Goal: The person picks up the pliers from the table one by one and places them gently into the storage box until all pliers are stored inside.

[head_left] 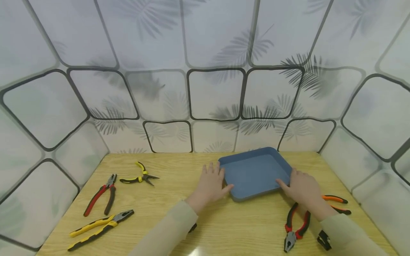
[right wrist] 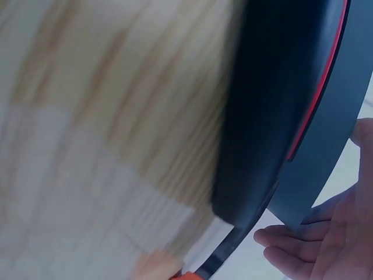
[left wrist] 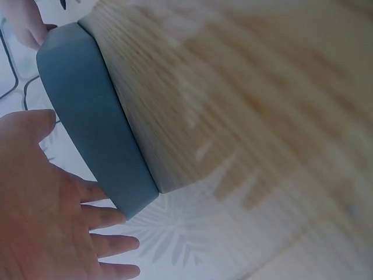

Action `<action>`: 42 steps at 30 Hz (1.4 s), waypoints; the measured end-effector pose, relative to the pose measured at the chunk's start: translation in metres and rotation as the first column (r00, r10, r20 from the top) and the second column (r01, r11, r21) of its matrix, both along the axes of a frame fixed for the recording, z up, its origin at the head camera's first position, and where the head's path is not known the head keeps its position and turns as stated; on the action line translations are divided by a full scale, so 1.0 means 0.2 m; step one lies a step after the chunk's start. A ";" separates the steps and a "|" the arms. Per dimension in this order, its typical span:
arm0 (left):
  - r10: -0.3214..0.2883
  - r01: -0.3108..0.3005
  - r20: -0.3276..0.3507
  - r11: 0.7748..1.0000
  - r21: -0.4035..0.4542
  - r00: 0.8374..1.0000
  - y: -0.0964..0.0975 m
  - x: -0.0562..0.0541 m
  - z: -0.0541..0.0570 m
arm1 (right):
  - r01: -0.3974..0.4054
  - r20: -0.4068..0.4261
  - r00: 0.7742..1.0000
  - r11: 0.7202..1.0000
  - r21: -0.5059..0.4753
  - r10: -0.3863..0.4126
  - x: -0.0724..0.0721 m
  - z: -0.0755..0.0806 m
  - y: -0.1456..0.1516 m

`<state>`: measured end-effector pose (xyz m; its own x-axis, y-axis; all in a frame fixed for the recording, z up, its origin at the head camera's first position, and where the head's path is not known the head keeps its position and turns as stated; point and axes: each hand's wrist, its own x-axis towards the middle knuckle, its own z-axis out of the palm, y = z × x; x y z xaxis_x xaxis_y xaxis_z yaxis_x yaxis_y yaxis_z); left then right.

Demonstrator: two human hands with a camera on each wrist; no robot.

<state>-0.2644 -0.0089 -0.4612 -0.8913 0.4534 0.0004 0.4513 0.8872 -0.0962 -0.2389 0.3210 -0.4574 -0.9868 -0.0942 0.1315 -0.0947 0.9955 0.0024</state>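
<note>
A shallow blue tray [head_left: 253, 174] lies at a slant near the back of the wooden table. My left hand [head_left: 209, 183] is at the tray's left side, fingers straight and spread, the thumb reaching its rim. In the left wrist view, that hand [left wrist: 52, 216] shows its palm beside the tray's outer wall [left wrist: 93, 111]. At the other side, my right hand [head_left: 304, 188] grips the tray's wall, its thumb over the rim and its fingers outside. Under the right wrist lie red-and-black pliers [head_left: 298, 222] and a tool with orange-and-black handles [head_left: 336, 202], its head hidden.
To the left lie red-and-black pliers [head_left: 104, 195], small yellow-and-black needle-nose pliers [head_left: 142, 176] and larger yellow-and-black pliers [head_left: 102, 227]. Patterned cloth walls [head_left: 214, 92] enclose the table [head_left: 179, 199] at the back and both sides.
</note>
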 end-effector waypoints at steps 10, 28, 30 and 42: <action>0.020 -0.023 0.057 0.998 0.057 0.998 -0.07 -0.04 0.03 | -0.041 -0.050 0.998 0.999 0.006 0.042 0.01 -0.01 -0.04; 0.021 -0.038 0.136 0.992 0.119 0.990 -0.22 -0.05 0.03 | -0.073 -0.085 0.994 0.997 0.036 0.075 0.05 -0.02 -0.17; 0.023 -0.042 0.154 0.992 0.120 0.988 -0.24 -0.05 0.03 | -0.077 -0.080 0.994 0.996 0.042 0.080 0.06 -0.03 -0.19; 0.006 -0.029 0.189 0.992 0.121 0.982 -0.31 -0.04 0.01 | -0.102 -0.062 0.993 0.993 0.053 0.105 0.12 -0.03 -0.26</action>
